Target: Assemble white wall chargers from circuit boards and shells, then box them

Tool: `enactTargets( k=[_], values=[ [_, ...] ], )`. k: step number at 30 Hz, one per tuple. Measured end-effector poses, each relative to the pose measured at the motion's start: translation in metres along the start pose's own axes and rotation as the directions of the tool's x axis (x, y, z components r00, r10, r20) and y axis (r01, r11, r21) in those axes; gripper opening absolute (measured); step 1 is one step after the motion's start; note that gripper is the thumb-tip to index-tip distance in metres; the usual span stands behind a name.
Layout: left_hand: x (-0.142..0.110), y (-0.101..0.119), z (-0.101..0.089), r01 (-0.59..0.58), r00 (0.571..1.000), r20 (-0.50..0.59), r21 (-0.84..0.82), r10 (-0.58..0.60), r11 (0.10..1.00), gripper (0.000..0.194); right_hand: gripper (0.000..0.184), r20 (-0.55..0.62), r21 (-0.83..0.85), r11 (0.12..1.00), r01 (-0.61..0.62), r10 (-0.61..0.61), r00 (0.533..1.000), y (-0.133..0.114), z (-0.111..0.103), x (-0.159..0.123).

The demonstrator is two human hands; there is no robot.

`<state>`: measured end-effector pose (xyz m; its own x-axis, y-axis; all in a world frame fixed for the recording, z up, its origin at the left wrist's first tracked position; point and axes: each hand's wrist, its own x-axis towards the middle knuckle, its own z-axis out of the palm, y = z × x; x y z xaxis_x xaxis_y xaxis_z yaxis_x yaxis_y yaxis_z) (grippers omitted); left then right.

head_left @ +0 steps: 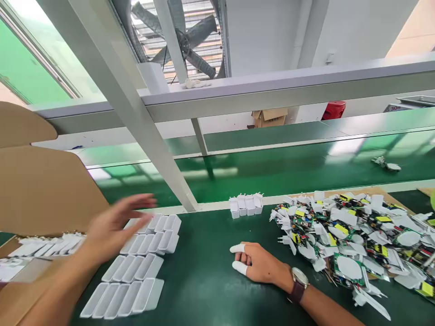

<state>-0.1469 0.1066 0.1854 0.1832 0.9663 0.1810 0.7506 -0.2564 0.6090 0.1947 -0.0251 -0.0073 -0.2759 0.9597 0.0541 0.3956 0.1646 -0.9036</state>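
My left hand (pixel 117 226) is smeared by motion, its fingers stretched out with nothing visible in them. It hovers over the far rows of white plastic trays (pixel 132 267), open-topped shells lined up on the bench. On the bare bench to the right rests my right hand (pixel 256 262), holding nothing. White finger cots cover its thumb and index finger, which point left and stand slightly apart, while the other fingers curl under. A small row of white plastic cases (pixel 246 205) stands beyond this hand. Beside it lies a large heap of circuit boards with white plastic parts (pixel 350 240).
At the left stands an open cardboard box (pixel 47 190) with white parts (pixel 50 244) inside. A slanting grey post (pixel 136 108) meets the bench's back edge. Behind runs a green conveyor belt (pixel 272 170), with one loose assembly (pixel 386 164) on it at the right.
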Motion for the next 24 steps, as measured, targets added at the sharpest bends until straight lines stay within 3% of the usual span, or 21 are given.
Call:
enactTargets(
  k=[1,3,5,7,9,13,16,18,20,24],
  values=[
    [0.002,0.019,0.030,-0.070,0.990,0.127,0.018,0.067,0.997,0.066,0.030,-0.015,0.017,1.000,-0.005,0.005,1.000,0.003,0.001,0.000],
    [0.015,0.058,0.099,-0.219,0.909,0.374,0.049,0.185,0.975,0.080,0.033,-0.045,0.065,0.998,-0.012,0.015,0.999,0.008,0.003,-0.001],
    [0.035,0.092,0.161,-0.314,0.859,0.470,0.170,0.203,0.934,0.101,0.034,-0.063,0.099,0.995,0.008,-0.002,0.998,0.012,0.003,-0.003],
    [0.055,0.117,0.206,-0.350,0.829,0.538,0.294,0.149,0.889,0.114,0.036,-0.069,0.093,0.995,0.047,-0.041,0.997,0.013,0.002,-0.006],
    [0.071,0.131,0.232,-0.370,0.812,0.569,0.333,0.129,0.867,0.111,0.038,-0.070,0.062,0.995,0.073,-0.069,0.995,0.011,-0.002,-0.008],
    [0.082,0.132,0.242,-0.388,0.797,0.590,0.337,0.129,0.858,0.062,0.036,-0.065,-0.028,0.987,0.158,-0.159,0.985,0.008,-0.008,-0.012],
    [0.074,0.120,0.231,-0.391,0.792,0.596,0.336,0.128,0.857,0.043,0.030,-0.207,-0.105,0.960,0.260,-0.276,0.938,0.009,-0.013,-0.012],
    [0.069,0.114,0.219,-0.401,0.774,0.619,0.316,0.133,0.860,0.055,0.030,-0.373,-0.137,0.955,0.263,-0.295,0.879,0.011,-0.018,-0.010],
    [0.070,0.112,0.209,-0.424,0.747,0.646,0.281,0.157,0.861,0.081,0.031,-0.482,-0.145,0.962,0.230,-0.272,0.833,0.012,-0.021,-0.006],
    [0.092,0.131,0.210,-0.499,0.675,0.698,0.193,0.239,0.845,0.103,0.033,-0.510,-0.167,0.972,0.167,-0.231,0.829,0.013,-0.019,-0.001]
  ],
)
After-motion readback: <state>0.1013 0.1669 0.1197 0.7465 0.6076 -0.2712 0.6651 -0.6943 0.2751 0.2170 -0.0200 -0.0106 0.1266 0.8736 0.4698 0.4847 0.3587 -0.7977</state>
